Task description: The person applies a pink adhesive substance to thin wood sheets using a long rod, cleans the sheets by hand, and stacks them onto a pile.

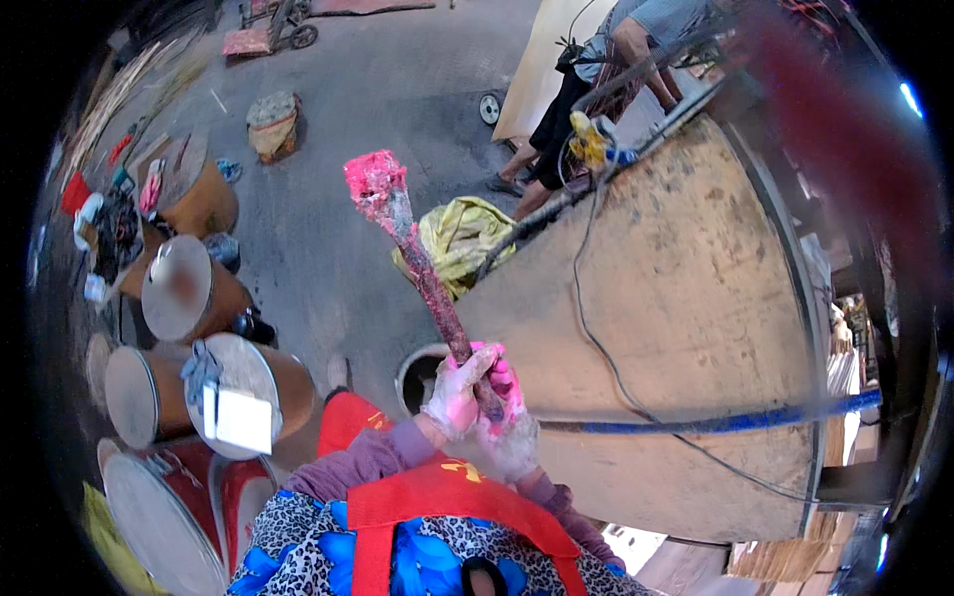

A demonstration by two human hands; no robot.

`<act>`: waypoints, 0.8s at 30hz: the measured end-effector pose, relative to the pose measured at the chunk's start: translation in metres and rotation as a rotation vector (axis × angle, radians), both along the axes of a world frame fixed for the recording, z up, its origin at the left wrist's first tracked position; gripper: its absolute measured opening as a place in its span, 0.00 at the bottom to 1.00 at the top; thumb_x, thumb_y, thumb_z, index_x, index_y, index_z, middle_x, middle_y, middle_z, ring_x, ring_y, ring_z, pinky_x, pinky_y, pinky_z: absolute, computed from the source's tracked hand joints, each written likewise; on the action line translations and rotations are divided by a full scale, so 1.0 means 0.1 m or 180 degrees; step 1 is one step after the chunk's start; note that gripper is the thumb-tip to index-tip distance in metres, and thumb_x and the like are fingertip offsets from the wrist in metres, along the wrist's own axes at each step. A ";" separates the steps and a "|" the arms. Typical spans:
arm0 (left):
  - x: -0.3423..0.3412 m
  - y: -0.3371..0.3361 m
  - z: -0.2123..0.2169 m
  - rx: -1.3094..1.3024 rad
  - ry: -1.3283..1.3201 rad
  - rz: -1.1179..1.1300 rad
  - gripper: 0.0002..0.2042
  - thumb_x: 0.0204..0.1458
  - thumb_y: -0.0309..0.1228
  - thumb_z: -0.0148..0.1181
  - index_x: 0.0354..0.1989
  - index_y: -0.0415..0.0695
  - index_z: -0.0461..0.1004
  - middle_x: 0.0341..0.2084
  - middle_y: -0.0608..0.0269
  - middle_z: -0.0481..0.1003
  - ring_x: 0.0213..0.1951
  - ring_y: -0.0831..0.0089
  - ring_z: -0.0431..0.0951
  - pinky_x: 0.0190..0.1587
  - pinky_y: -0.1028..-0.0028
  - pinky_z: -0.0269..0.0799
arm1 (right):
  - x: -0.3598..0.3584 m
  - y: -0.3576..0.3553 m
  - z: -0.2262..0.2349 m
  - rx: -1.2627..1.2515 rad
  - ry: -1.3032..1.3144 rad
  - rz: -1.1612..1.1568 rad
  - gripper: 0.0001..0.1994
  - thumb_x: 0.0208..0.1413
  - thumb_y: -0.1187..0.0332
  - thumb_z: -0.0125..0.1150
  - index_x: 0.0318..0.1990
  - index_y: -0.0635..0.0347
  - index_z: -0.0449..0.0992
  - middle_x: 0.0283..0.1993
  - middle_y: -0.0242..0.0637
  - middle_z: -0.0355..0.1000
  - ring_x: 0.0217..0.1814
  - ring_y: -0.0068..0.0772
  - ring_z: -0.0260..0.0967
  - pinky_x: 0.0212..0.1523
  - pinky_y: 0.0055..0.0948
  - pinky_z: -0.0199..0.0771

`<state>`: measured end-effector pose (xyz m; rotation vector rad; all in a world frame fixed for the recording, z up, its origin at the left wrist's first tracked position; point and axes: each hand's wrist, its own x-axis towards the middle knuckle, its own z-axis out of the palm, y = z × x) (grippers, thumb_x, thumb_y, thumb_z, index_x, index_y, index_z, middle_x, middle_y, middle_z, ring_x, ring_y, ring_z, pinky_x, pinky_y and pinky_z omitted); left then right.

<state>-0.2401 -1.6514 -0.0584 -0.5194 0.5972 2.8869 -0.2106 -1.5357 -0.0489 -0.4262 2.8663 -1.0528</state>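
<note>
The paint brush (422,263) is a long-handled tool, held nearly upright with a slight lean to the left at the top. Its head (375,181) is broad, thickly loaded with bright pink paint, and points upward, away from the person. Below the head a pale grey section of the shaft shows through, smeared with paint. The remaining handle (442,308) is dark, crusted along its length with dried pink and maroon spatter. The lower end sits in front of the person's chest, above the red apron, beside the large tan curved panel.
</note>
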 end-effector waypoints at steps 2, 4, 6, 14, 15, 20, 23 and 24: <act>-0.35 -0.25 0.17 -0.0145 -0.0233 -0.0154 0.09 0.51 0.32 0.55 0.36 0.40 0.68 0.26 0.64 0.72 0.26 0.75 0.71 0.27 0.75 0.68 | -0.34 -0.21 -0.20 -0.0036 0.0071 -0.0100 0.27 0.43 0.69 0.55 0.53 0.64 0.58 0.41 0.48 0.69 0.39 0.50 0.69 0.34 0.40 0.71; -0.69 -0.65 0.13 -0.0285 0.0181 -0.0376 0.12 0.51 0.32 0.55 0.41 0.39 0.68 0.33 0.60 0.73 0.27 0.74 0.72 0.27 0.75 0.68 | -0.73 -0.61 -0.32 0.0043 0.0035 -0.0231 0.25 0.43 0.67 0.56 0.51 0.62 0.60 0.39 0.47 0.69 0.37 0.50 0.69 0.33 0.40 0.71; -1.09 -1.07 0.08 -0.0552 0.0500 -0.0697 0.15 0.52 0.34 0.54 0.44 0.38 0.68 0.36 0.58 0.73 0.27 0.72 0.72 0.28 0.73 0.69 | -1.14 -0.98 -0.48 0.0195 0.0073 -0.0066 0.24 0.42 0.65 0.57 0.49 0.61 0.63 0.37 0.46 0.70 0.35 0.51 0.69 0.32 0.41 0.69; -2.53 -2.20 0.43 -0.1990 0.1095 -0.1640 0.27 0.46 0.32 0.62 0.53 0.34 0.61 0.45 0.61 0.70 0.43 0.76 0.69 0.48 0.77 0.63 | -2.31 -2.20 -0.83 -0.1815 -0.0743 -0.0485 0.25 0.50 0.63 0.56 0.55 0.62 0.59 0.50 0.38 0.65 0.53 0.33 0.62 0.55 0.33 0.61; -2.75 -2.30 0.26 -0.2698 0.1847 -0.1617 0.35 0.42 0.36 0.65 0.57 0.35 0.55 0.49 0.55 0.66 0.49 0.70 0.66 0.52 0.72 0.60 | -2.43 -2.33 -0.81 -0.2658 -0.1150 -0.0708 0.24 0.51 0.64 0.55 0.55 0.62 0.59 0.51 0.38 0.64 0.54 0.34 0.61 0.56 0.33 0.60; -3.53 -2.73 0.09 -0.3307 0.2049 -0.2119 0.45 0.37 0.41 0.66 0.60 0.32 0.45 0.57 0.42 0.55 0.60 0.58 0.54 0.60 0.67 0.51 | -3.14 -2.66 -1.26 -0.3116 -0.0543 -0.1060 0.18 0.54 0.68 0.51 0.51 0.61 0.63 0.46 0.37 0.66 0.46 0.29 0.65 0.47 0.28 0.67; -3.98 -3.13 -0.24 -0.4701 0.2704 -0.1671 0.47 0.35 0.44 0.66 0.59 0.29 0.46 0.57 0.38 0.53 0.60 0.53 0.54 0.60 0.64 0.51 | -3.73 -2.94 -0.84 -0.4096 -0.0802 -0.1163 0.16 0.52 0.72 0.54 0.49 0.62 0.66 0.43 0.35 0.67 0.42 0.24 0.66 0.41 0.25 0.70; -4.15 -3.32 -0.57 -0.4801 0.2688 -0.1907 0.48 0.34 0.46 0.66 0.58 0.28 0.47 0.57 0.37 0.54 0.60 0.51 0.55 0.60 0.64 0.51 | -3.93 -2.96 -0.82 -0.3780 -0.0955 -0.1370 0.16 0.51 0.73 0.55 0.48 0.63 0.66 0.42 0.34 0.68 0.41 0.23 0.66 0.39 0.23 0.70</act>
